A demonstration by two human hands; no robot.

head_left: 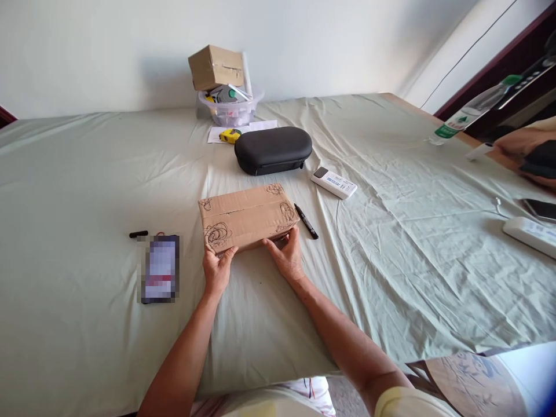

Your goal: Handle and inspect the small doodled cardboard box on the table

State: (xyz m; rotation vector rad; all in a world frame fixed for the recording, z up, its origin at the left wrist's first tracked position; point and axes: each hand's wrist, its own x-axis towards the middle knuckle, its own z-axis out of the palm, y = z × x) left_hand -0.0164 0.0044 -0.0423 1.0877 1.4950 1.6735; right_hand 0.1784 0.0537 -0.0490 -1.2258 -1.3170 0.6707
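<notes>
Bare arms (343, 333) forward, hands (217, 271) apart, thumbs (228, 253) toward each other, fingers (296, 233) mostly hidden, perhaps curled.

Beyond the left hand (217, 270) and right hand (286, 258), a pale wall (104, 55) is catching light; beneath them, a creased green sheet (82, 179) is spreading; on their near side, grey floor (346, 399) is showing.

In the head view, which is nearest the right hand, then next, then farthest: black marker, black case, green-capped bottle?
From the right hand:
1. Black marker: just right of the cardboard box.
2. Black case: beyond the box.
3. Green-capped bottle: far off to the right.
</notes>
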